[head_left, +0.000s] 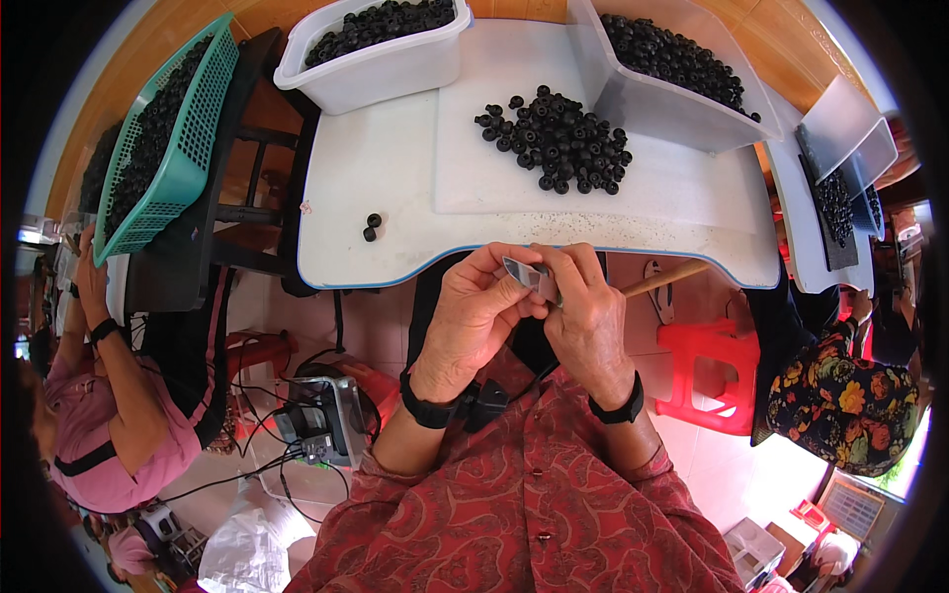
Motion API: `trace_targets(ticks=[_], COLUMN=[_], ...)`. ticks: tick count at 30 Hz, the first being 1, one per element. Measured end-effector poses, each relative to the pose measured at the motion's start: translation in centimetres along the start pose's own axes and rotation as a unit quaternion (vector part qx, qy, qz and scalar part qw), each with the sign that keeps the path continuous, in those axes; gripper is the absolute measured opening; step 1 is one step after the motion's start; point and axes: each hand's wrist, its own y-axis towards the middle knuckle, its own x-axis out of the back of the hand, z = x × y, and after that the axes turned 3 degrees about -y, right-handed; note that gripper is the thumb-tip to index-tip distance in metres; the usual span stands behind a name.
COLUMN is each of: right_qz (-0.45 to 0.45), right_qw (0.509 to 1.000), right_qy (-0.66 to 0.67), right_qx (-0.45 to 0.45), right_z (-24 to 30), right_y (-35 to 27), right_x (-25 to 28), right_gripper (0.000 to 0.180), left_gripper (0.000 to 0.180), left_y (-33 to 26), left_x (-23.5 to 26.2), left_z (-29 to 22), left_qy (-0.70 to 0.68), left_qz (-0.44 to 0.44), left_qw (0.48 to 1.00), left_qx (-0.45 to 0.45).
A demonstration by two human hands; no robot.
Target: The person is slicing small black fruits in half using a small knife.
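Both of my hands meet just in front of the table's near edge. My left hand (pixel 473 318) is closed, its thumb and fingers pinched by a flat shiny grey blade-like piece (pixel 531 278); anything else between those fingertips is hidden. My right hand (pixel 585 321) is curled shut, and a light wooden handle (pixel 664 280) sticks out beyond it to the right. The handle and the grey piece look like parts of one knife, though the fingers cover the join. On the white table beyond lies a pile of small round black parts (pixel 559 143).
Two loose black parts (pixel 372 228) lie on the left of the white table (pixel 386 178). Behind stand a white tub (pixel 381 74) and a clear bin (pixel 652 104), both full of black parts. A green basket (pixel 183 163) is at far left. Co-workers sit at either side.
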Motion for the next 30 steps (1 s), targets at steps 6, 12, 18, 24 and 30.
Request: trace_targets(ticks=[6,12,18,24,30], right_qz=[-0.003,-0.004,-0.019,-0.034,-0.023], right_qw=[1.000,1.000,1.000,0.999,0.999], right_qy=[-0.003,-0.015,-0.022,-0.012,-0.025], right_qx=[0.007,0.012,0.010,0.022,0.008], right_z=[-0.2,-0.2,-0.5,-1.0,-1.2], right_y=[0.0,-0.1,-0.3,-0.4,-0.3], right_x=[0.0,0.1,-0.1,-0.9,-0.8], right_gripper=[0.037,0.036,0.031,0.016,0.015], left_gripper=[0.019,0.017,0.016,0.016,0.015], left_y=[0.0,-0.1,0.0,-0.1,-0.3], left_x=[-0.1,-0.2,-0.1,0.5,-0.1], left_z=[-0.1,0.0,0.1,0.3,0.7], left_qy=[0.015,0.020,0.033,0.057,0.080], left_qz=[0.018,0.029,0.038,0.030,0.025], left_qw=[1.000,0.999,0.999,0.998,0.996], left_qx=[-0.009,-0.017,-0.012,-0.023,-0.027])
